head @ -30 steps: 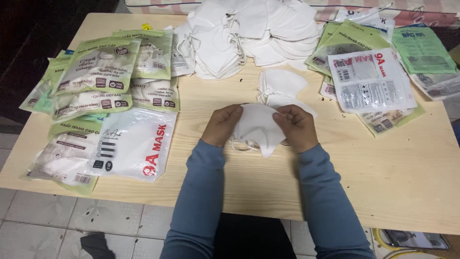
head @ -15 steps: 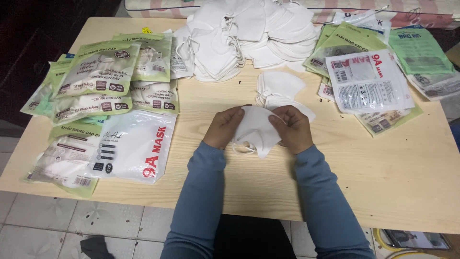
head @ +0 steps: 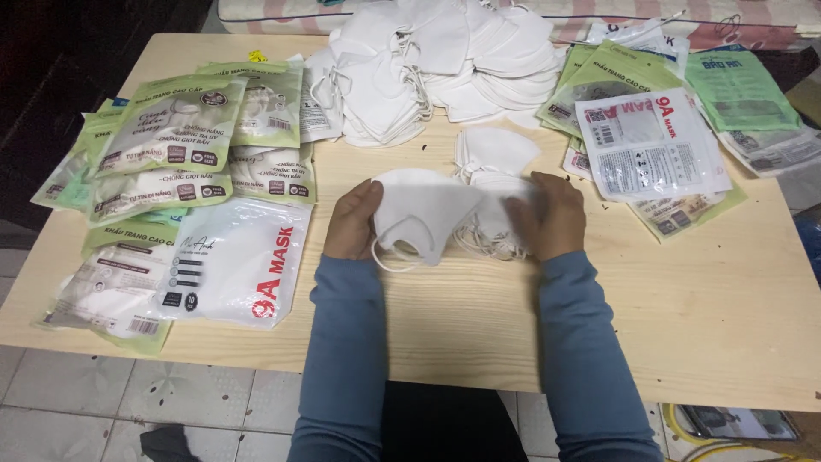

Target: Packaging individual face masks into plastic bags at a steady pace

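Head view: the hands have drawn apart since a second ago. The left hand [head: 352,221] now grips one white face mask [head: 423,212] lifted off the small mask stack [head: 496,201], which the right hand [head: 547,214] presses flat on the counter [head: 684,299], fingers closed over it.

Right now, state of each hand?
Left hand: closed on the edge of a folded white mask.
Right hand: fingers curled on the small mask stack, gripping it.
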